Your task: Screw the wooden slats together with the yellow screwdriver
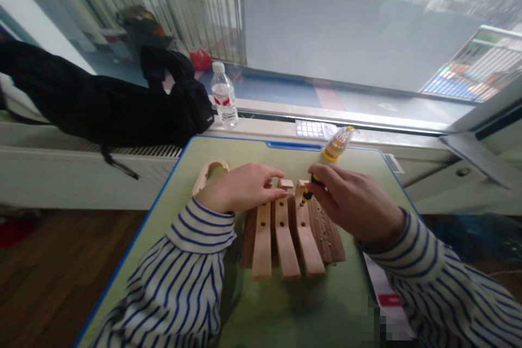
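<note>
A wooden assembly [285, 234] of three pale slats fixed on a darker board with rows of holes lies in the middle of the green desk [285, 304]. My left hand [240, 187] rests on the slats' far ends, fingers pressed down on the wood. My right hand [350, 198] is closed round a small yellow-and-black screwdriver [310, 187], whose tip points down at the rightmost slat's far end. Both arms wear blue-and-white striped sleeves.
A curved wooden piece [210, 171] lies at the desk's far left. A small yellow bottle [337, 144] lies at the far edge. A water bottle [224, 95] and a black bag [101, 103] sit on the windowsill. Papers [385, 293] lie at the desk's right edge.
</note>
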Tool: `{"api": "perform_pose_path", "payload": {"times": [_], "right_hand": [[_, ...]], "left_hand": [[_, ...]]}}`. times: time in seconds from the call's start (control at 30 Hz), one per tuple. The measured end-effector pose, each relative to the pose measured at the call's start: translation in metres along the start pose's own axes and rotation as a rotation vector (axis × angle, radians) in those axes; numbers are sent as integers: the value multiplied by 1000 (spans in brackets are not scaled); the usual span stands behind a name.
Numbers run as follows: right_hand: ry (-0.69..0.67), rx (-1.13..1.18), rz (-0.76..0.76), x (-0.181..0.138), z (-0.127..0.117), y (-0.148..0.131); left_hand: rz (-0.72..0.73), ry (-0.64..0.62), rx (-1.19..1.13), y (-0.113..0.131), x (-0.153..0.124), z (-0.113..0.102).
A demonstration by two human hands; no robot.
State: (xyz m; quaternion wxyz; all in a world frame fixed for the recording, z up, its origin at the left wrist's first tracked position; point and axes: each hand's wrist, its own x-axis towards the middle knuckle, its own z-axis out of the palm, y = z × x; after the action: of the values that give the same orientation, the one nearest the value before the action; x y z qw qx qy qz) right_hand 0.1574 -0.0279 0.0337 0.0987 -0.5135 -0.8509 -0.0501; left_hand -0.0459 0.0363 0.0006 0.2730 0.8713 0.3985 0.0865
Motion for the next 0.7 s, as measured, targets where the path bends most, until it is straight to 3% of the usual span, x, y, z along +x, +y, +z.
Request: {"api": "perform_pose_path", "payload": {"times": [0.1,0.37,0.47,0.6,0.7], "right_hand": [[5,33,-3,-1,0,0],[-34,223,-37,-2,4,5],[48,252,-35,-4,-4,6],[282,271,86,-19,-26,3],[226,311,123,-40,-30,-7]], "left_hand": [[61,74,-25,5,6,6],[94,23,-51,11,13,16],[66,31,-54,12,14,15],[31,50,-64,14,17,17],[24,80,-54,16,21,20]]}}
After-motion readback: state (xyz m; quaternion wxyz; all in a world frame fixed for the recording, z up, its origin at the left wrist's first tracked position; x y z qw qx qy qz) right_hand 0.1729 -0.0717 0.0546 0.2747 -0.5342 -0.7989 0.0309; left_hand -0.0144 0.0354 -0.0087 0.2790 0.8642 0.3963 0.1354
